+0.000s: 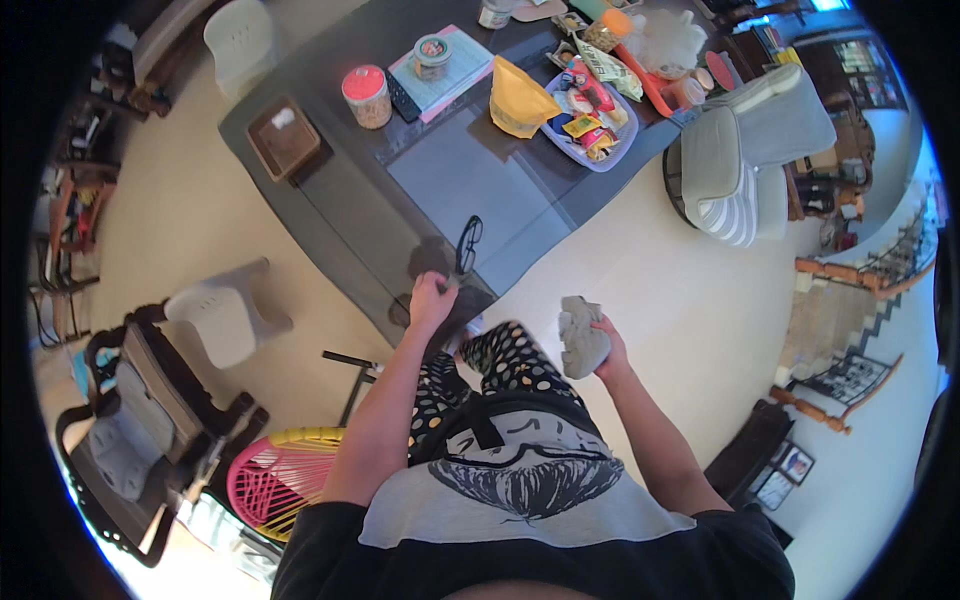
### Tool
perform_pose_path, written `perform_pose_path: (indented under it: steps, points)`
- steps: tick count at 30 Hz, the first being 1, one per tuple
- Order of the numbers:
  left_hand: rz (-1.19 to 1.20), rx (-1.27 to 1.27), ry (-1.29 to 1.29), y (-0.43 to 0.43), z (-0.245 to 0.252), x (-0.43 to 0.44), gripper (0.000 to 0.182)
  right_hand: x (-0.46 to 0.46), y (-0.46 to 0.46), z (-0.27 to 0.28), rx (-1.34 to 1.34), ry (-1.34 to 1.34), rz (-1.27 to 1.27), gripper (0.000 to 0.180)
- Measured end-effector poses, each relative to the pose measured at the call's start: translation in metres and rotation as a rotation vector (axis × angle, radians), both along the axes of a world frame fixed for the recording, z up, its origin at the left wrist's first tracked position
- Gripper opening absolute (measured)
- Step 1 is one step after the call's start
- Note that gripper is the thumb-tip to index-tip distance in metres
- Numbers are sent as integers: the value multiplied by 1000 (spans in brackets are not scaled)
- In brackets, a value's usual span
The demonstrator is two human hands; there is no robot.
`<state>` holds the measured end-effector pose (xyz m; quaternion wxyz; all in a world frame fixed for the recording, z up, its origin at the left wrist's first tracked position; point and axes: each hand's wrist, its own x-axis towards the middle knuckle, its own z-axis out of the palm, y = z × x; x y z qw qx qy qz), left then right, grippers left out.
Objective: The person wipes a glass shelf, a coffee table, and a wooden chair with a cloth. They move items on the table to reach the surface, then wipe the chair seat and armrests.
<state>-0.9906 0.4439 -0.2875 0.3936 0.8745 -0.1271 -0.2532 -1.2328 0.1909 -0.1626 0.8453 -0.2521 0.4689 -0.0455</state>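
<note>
My left hand [433, 301] is over the near corner of the dark table [330, 217], fingers curled. Just beyond its fingertips is a pair of black-framed eyeglasses [469, 244]; I cannot tell whether the fingers grip them or only sit beside them. Off the table's right edge, my right hand [613, 351] grips a crumpled grey cloth [583, 337], which hangs in the air above the floor.
On the table are a brown tray [281, 142], a red-lidded jar [367, 97], a yellow pouch [520, 101] and a lilac basket [631, 142] of packaged snacks. A grey armchair [720, 165] stands right, a white stool [217, 315] left, a pink-and-yellow corded chair [277, 476] behind left.
</note>
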Motion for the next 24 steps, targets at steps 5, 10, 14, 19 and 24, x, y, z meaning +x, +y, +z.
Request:
perform_pose_path:
  steps: [5,10,14,19,24]
  points:
    - [273,47,-12,-72,-20,8,18,79,-45,-29,-379,293,348,40]
    - [249,209,-86,-86,-35,33,22,181,-148,-118,-1552,169,796,35]
    - [119,275,-96,-94,-48,32,22,210,-189,-173,-2011,92,1070,53]
    - [264,304,-126,-80,-53,-1,16,222,-196,-188,-2154,28,1007,58]
    - [823,74,207,-18,-24,-84,14,244,-143,-188,-2151,-36,898,58]
